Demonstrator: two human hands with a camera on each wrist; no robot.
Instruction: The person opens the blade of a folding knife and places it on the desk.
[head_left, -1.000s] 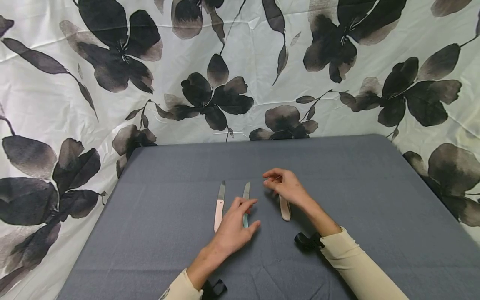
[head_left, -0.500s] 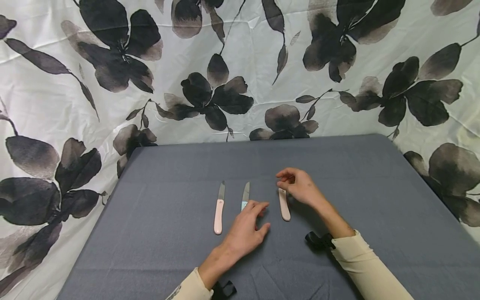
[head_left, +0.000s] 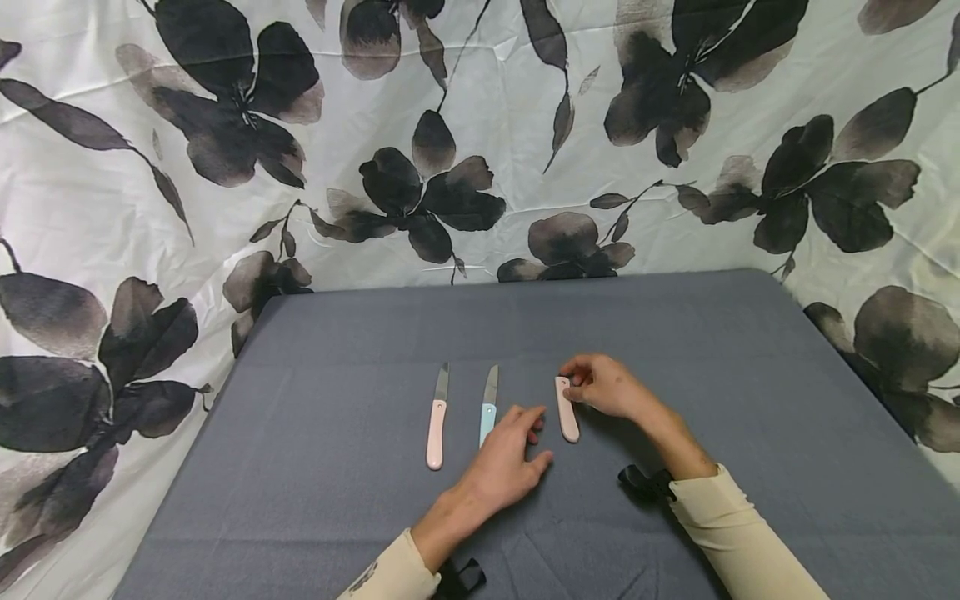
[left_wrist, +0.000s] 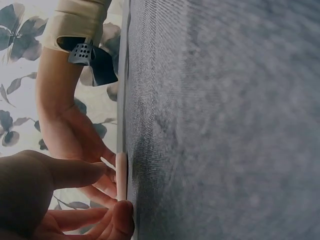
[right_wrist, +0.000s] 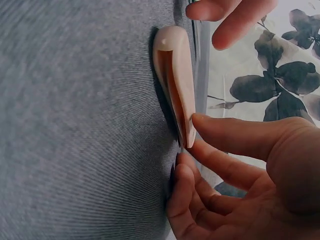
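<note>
My right hand (head_left: 607, 386) pinches the pivot end of a pale pink folding knife (head_left: 567, 417) between thumb and fingers. In the right wrist view, the slot along that knife's handle (right_wrist: 179, 80) faces the camera, and the fingers hide most of what lies beyond its end. My left hand (head_left: 506, 462) hovers to the left of it, fingers loosely spread and holding nothing. It covers the lower handle of a light blue knife (head_left: 488, 412), whose blade points away from me. Further left lies another pink knife (head_left: 436, 433), its blade also out.
Grey cloth covers the table (head_left: 337, 350), with the knives lying in a row near its middle. Behind and beside it hangs a white curtain (head_left: 525, 125) printed with dark flowers. Each wrist wears a black camera mount (head_left: 645, 485).
My right hand has moved right and down onto the right-hand pink knife's handle. My left hand has shifted right, uncovering the left pink knife and part of the blue knife's handle.
</note>
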